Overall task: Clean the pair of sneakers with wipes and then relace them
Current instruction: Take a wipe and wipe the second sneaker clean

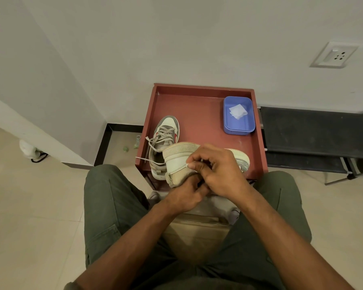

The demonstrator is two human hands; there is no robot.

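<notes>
Sneaker (180, 162) is tipped on its side at the near edge of the red surface (197, 105), long axis running left-right. Right hand (220, 170) pinches something thin over it, probably lace; left hand (187, 195) grips underneath.

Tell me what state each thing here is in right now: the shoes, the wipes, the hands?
Held sneaker: tipped on its side at the tray's near edge, sole facing away, gripped by both hands.
Other sneaker: upright on the red tray, laced, lace ends loose.
Blue tub: open, no lid on it.
Wipe: lying in the tub.
Left hand: curled under the held sneaker.
Right hand: pinching a lace against it.
</notes>
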